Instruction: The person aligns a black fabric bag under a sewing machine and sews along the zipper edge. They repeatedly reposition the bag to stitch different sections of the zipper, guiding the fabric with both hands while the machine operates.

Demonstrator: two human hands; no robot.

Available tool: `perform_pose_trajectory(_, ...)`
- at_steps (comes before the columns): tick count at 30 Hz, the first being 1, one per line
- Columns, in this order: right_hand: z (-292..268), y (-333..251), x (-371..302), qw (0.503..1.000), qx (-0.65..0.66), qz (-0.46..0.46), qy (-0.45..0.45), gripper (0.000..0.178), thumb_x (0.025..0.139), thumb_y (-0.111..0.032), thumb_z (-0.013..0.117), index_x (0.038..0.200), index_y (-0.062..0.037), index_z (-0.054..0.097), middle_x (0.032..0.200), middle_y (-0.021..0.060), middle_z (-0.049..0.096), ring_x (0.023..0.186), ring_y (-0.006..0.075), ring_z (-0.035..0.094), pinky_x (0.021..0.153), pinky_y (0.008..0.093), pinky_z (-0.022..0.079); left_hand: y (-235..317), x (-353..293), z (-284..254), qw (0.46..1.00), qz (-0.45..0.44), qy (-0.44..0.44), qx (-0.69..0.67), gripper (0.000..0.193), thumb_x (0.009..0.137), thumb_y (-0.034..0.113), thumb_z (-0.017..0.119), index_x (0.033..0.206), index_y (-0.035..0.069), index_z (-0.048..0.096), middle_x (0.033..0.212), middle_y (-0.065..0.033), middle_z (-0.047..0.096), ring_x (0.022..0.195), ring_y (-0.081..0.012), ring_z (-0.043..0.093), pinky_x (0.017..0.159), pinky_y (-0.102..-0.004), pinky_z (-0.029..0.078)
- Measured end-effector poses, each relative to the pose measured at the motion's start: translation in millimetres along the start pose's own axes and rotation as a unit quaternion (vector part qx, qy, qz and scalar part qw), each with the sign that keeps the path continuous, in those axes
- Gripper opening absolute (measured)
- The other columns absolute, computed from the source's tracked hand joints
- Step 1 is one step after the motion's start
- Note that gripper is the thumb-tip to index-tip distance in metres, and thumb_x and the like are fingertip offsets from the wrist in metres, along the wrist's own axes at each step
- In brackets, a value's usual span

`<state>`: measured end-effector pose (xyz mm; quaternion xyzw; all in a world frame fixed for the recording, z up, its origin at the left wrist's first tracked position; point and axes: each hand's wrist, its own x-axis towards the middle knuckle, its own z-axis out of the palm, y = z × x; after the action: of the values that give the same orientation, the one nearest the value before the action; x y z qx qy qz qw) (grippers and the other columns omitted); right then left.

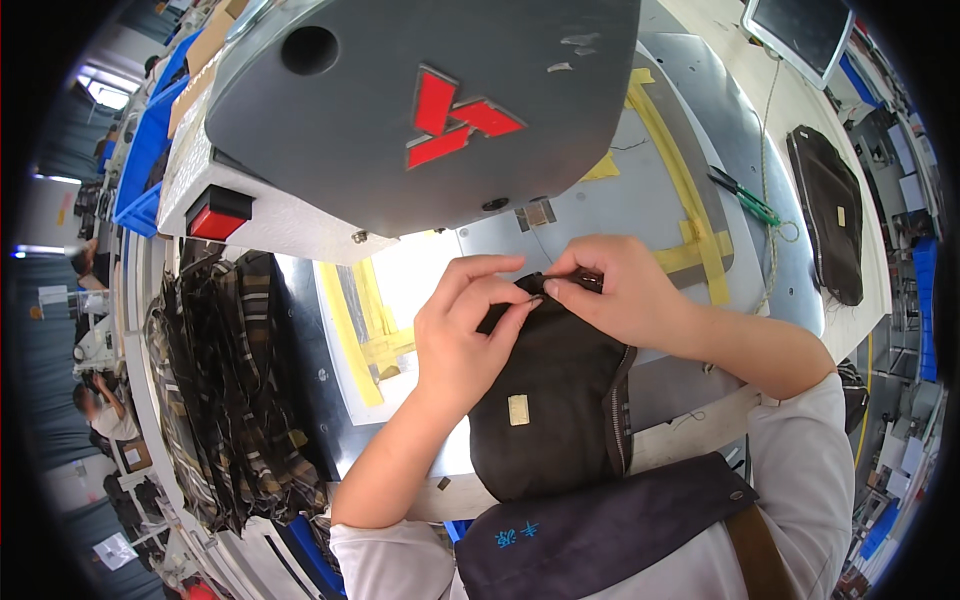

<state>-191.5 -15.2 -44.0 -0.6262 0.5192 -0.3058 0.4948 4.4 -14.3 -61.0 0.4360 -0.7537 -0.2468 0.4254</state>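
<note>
A dark brown fabric pouch [560, 400] lies in front of me, with a zipper along its right edge and a small cream label on its face. My left hand [465, 320] is closed, thumb and forefinger pinching the pouch's far edge. My right hand [625, 295] grips the same edge just beside it, fingertips bent in close to the left ones. A dark strip at that edge is gathered between the two hands; its details are partly hidden by my fingers. Just beyond the fingertips is the small metal plate [536, 215] of the sewing machine.
The big grey sewing machine head [420, 110] overhangs the work plate, with a red switch [216, 213] at its left. Plaid fabric pieces [235, 390] are heaped at left. Green-handled snips [745, 196] and another dark zippered pouch [828, 215] lie at right. Yellow tape [668, 150] marks the plate.
</note>
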Motion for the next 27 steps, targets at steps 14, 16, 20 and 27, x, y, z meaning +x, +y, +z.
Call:
perform_pose_trajectory(14,3,6,-2,0.993,-0.043,-0.108,-0.002,0.008,0.083,-0.005,0.069,0.089,-0.0006,0.066,0.078,0.0083,0.064,0.067,0.0155,0.059,0.06,0.0297,0.046,-6,4,-8,0.948,-0.238,-0.126,-0.167,0.017,0.082,0.008,0.076,0.091,0.002,0.063,0.085,-0.0056,0.069,0.078,-0.0127,0.064,0.072,-0.0273,0.051)
perform_pose_trajectory(16,3,4,0,0.991,-0.053,-0.123,-0.004,0.008,0.083,-0.006,0.069,0.089,-0.0007,0.066,0.078,0.0083,0.064,0.067,0.0153,0.059,0.06,0.0302,0.046,-7,3,-7,0.944,-0.248,-0.12,-0.183,0.017,0.083,0.008,0.075,0.093,0.002,0.064,0.085,-0.0048,0.069,0.078,-0.0112,0.063,0.072,-0.0262,0.05)
perform_pose_trajectory(20,3,3,4,0.98,-0.118,-0.159,0.008,0.008,0.085,-0.006,0.068,0.088,0.0002,0.064,0.08,0.0082,0.065,0.069,0.0138,0.061,0.062,0.029,0.048,-4,6,-11,0.94,-0.27,-0.134,-0.158,0.014,0.084,0.004,0.074,0.095,0.0,0.066,0.085,-0.0008,0.067,0.077,-0.0059,0.058,0.071,-0.0208,0.047)
perform_pose_trajectory(27,0,11,7,0.999,0.01,-0.038,-0.035,0.005,0.089,-0.003,0.064,0.089,0.0014,0.061,0.081,0.0043,0.065,0.075,0.0085,0.062,0.064,0.0257,0.049,-5,4,-11,0.952,-0.248,-0.119,-0.138,0.012,0.085,0.003,0.074,0.094,-0.001,0.068,0.083,0.0014,0.067,0.074,-0.003,0.057,0.068,-0.0191,0.047)
